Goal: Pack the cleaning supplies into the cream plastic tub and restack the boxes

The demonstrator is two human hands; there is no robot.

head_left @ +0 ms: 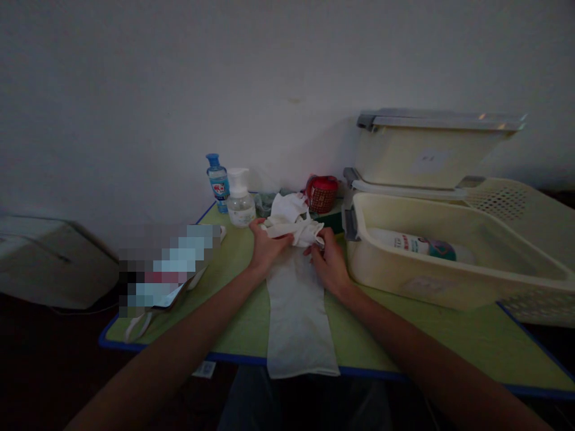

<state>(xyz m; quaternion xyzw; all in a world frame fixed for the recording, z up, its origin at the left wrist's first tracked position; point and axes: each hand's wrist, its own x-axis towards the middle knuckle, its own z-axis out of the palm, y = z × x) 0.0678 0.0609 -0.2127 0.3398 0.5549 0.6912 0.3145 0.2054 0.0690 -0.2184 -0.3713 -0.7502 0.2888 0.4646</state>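
Note:
A long piece of white cloth [299,311], perhaps a garment, lies down the middle of the table, its lower end hanging slightly over the front edge. Its far part is bunched and gathered. My left hand [268,244] grips the gathered part from the left, thumb laid over the top. On the right side, my right hand [330,263] pinches the same bunched fabric, fingers curled at its edge. Both hands are closed on the cloth; some fingertips are hidden by the folds.
On the green table [238,323] stand a blue bottle [218,188], a clear pump bottle [241,206] and a red patterned container [322,194] by the wall. An open cream bin [404,281] holding a white bottle [417,244] stands right. A partly blurred device [175,293] lies left.

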